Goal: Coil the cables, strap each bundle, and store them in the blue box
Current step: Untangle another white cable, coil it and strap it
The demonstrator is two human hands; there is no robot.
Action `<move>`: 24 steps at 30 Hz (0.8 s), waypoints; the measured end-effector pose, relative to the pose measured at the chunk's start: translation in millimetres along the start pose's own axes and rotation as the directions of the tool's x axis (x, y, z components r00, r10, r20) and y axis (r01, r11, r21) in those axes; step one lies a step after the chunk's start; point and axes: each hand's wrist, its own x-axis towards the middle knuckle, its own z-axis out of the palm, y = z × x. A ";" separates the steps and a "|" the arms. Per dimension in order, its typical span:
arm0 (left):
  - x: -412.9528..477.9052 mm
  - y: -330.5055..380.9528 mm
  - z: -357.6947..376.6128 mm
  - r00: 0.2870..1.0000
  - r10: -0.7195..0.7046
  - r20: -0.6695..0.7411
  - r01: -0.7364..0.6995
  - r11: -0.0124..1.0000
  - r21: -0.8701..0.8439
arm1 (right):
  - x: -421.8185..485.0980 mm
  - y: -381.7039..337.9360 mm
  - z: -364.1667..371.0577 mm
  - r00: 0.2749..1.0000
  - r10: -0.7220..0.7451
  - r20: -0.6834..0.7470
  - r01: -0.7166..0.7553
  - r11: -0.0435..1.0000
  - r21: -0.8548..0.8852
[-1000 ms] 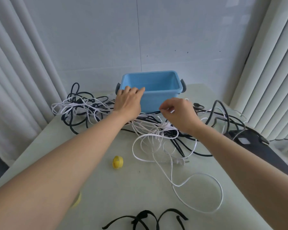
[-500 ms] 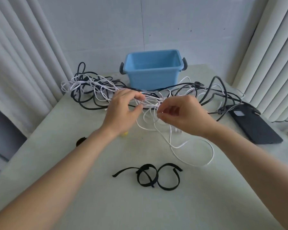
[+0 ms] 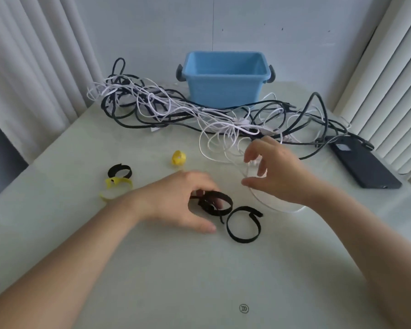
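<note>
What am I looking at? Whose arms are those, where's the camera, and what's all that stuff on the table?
Those are a person's own two bare arms; there is no machine here. The camera sits on the person's head and looks down, so you see roughly what they see.

On the pale table lies a big tangle of black and white cables, with an open blue box behind it. Nearer are three black straps and some yellow straps, rolled into rings. A flat black device lies at the right.

The left hand has its fingers on one black strap. The right hand hovers at a loop of white cable. The picture is too blurry to say whether either hand really grips. The straps are for tying up the cables before they go in the box.
</note>
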 end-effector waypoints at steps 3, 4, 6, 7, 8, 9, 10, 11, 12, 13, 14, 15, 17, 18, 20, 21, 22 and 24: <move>3.8 -6.3 2.1 0.995 -0.037 -0.095 0.038 0.999 0.005 | 0.2 5.9 1.9 0.993 0.083 0.080 -0.078 0.995 -0.062; 4.4 -9.5 1.3 0.990 -0.055 -0.130 0.060 0.998 0.034 | 0.1 7.2 2.6 0.992 0.083 0.097 -0.077 0.995 -0.058; 4.4 -15.9 -1.9 0.968 -0.090 -0.236 0.127 0.981 0.146 | 0.6 8.8 3.0 0.992 0.079 0.094 -0.079 0.997 -0.002; 4.1 -18.6 -3.9 0.949 -0.108 -0.297 0.176 0.961 0.212 | 1.2 9.3 2.4 0.994 0.071 0.077 -0.075 0.996 0.052; 3.7 -21.1 -5.6 0.926 -0.115 -0.359 0.221 0.937 0.271 | 1.9 9.9 0.7 0.997 0.057 0.048 -0.062 0.991 0.116; 3.7 -22.4 -6.7 0.903 -0.113 -0.416 0.255 0.918 0.304 | 2.1 9.9 -1.8 0.999 0.032 0.009 -0.033 0.984 0.175; 3.7 -23.0 -6.7 0.878 -0.110 -0.466 0.276 0.911 0.306 | 1.7 9.4 -4.6 1.000 -0.007 -0.023 0.012 0.975 0.223; 4.3 -21.9 -6.9 0.852 -0.095 -0.515 0.273 0.919 0.283 | 0.9 8.2 -6.6 0.998 -0.051 -0.039 0.060 0.963 0.262; 5.5 -19.6 -6.3 0.823 -0.073 -0.563 0.247 0.939 0.239 | -0.4 6.4 -7.0 0.995 -0.097 -0.037 0.104 0.951 0.291; 6.4 -16.2 -5.7 0.800 -0.045 -0.598 0.196 0.962 0.189 | -2.0 3.1 -5.9 0.989 -0.143 -0.026 0.145 0.943 0.299; 7.3 -12.6 -4.6 0.799 -0.019 -0.601 0.135 0.980 0.147 | -3.7 -0.6 -2.6 0.981 -0.191 -0.013 0.187 0.938 0.292; 8.1 -9.7 -2.6 0.825 0.007 -0.565 0.078 0.989 0.126 | -5.5 -4.5 2.2 0.971 -0.237 -0.004 0.229 0.933 0.276; 9.3 -5.9 2.2 0.906 0.040 -0.422 0.030 0.987 0.158 | -9.1 -12.2 10.8 0.955 -0.296 0.025 0.280 0.923 0.266; 9.6 -6.7 5.4 0.931 0.048 -0.362 0.028 0.980 0.199 | -10.8 -14.2 12.4 0.955 -0.288 0.072 0.258 0.925 0.279; 11.1 -12.1 9.1 0.944 0.053 -0.326 0.040 0.962 0.270 | -12.3 -14.9 6.3 0.943 -0.245 0.226 0.164 0.931 0.326; 10.9 -14.9 9.5 0.940 0.037 -0.339 0.061 0.960 0.274 | -11.8 -13.0 0.7 0.932 -0.238 0.272 0.137 0.928 0.345; 10.4 -17.4 8.5 0.934 0.019 -0.356 0.084 0.959 0.270 | -10.4 -10.1 -5.8 0.941 -0.225 0.253 0.126 0.926 0.355; 9.2 -21.3 5.3 0.920 -0.007 -0.391 0.122 0.955 0.270 | -6.3 -0.3 -19.7 0.990 -0.124 0.068 0.091 0.926 0.367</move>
